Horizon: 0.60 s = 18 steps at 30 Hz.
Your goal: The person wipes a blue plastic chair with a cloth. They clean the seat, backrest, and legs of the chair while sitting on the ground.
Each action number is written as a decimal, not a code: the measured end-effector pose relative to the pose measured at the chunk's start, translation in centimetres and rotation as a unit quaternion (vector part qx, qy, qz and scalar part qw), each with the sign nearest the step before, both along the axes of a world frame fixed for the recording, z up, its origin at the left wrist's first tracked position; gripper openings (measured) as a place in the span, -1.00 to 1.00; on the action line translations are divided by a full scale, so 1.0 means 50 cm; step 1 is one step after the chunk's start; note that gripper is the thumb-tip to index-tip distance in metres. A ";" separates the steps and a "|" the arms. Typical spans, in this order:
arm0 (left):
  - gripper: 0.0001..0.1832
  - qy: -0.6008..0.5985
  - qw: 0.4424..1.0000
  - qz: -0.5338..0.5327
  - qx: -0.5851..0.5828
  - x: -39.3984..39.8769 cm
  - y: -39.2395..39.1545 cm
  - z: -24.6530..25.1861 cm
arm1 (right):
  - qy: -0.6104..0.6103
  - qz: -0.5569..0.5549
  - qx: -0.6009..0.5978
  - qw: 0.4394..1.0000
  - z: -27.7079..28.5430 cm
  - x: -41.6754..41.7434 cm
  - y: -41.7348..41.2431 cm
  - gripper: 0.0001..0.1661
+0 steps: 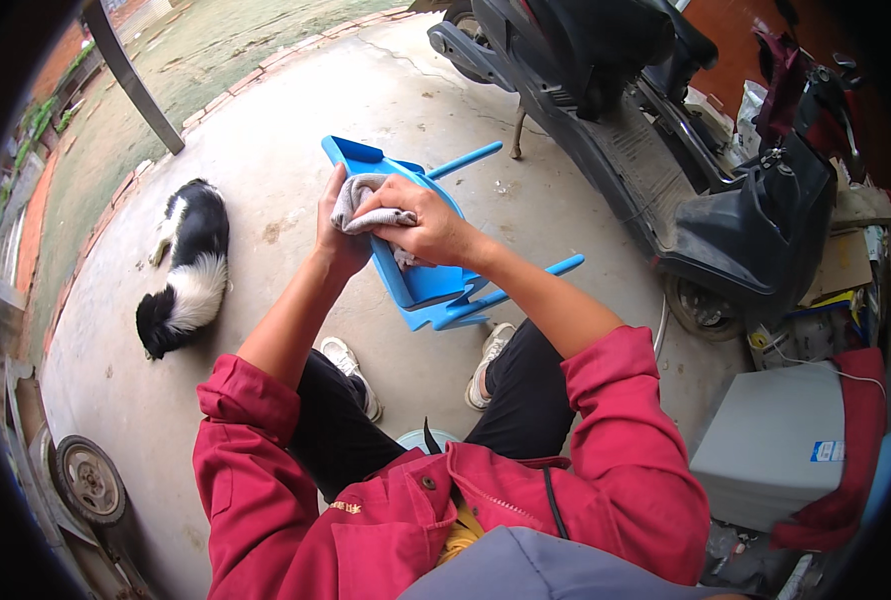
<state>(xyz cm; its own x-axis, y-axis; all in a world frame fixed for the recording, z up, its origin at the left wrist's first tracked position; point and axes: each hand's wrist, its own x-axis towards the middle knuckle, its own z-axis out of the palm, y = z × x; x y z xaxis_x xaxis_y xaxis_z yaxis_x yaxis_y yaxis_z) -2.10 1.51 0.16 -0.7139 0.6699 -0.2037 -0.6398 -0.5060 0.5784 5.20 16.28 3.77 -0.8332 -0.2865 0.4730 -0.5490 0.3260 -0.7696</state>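
Note:
A small blue plastic chair (pixel 430 289) is held tilted in front of me, with two of its legs sticking out to the right. My left hand (pixel 342 229) grips its near left edge, the thumb pointing up along the rim. A grey cloth (pixel 370 202) is bunched in my right hand (pixel 430 221), which presses it against the chair's edge right beside my left hand. Part of the cloth hangs down below the right hand. My right hand and forearm hide the middle of the chair.
On the concrete floor (pixel 280 375) to the left lies a black-and-white dog (pixel 197 262). A scooter (pixel 640 165) stands at the right, near a grey box (pixel 775 442) with a red cloth (pixel 858 420). A metal post (pixel 130 75) rises upper left; a small wheel (pixel 91 480) is lower left.

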 end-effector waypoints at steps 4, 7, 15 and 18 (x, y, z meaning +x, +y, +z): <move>-0.23 -0.010 0.998 0.002 -0.062 0.007 0.008 0.029 | -0.040 0.055 0.112 0.991 0.033 0.055 0.024 -0.71; -0.21 -0.012 0.996 0.021 -0.082 0.019 0.014 0.043 | -0.067 0.090 0.184 0.976 0.063 0.094 0.028 -0.61; -0.21 0.007 0.991 0.073 -0.113 0.009 0.004 0.019 | -0.310 0.223 0.182 0.906 0.045 0.117 0.048 -0.59; -0.20 0.025 0.990 0.076 -0.115 0.013 0.002 0.019 | -0.281 0.223 0.199 0.912 0.010 0.104 0.068 -0.63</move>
<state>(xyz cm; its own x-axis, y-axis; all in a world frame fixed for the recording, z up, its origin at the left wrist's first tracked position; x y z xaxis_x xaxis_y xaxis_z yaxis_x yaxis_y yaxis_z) -1.46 1.62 1.14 -0.8161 0.4934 -0.3010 -0.5344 -0.4459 0.7181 10.39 19.67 4.26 -0.6700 -0.7124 -0.2085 -0.2501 0.4811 -0.8402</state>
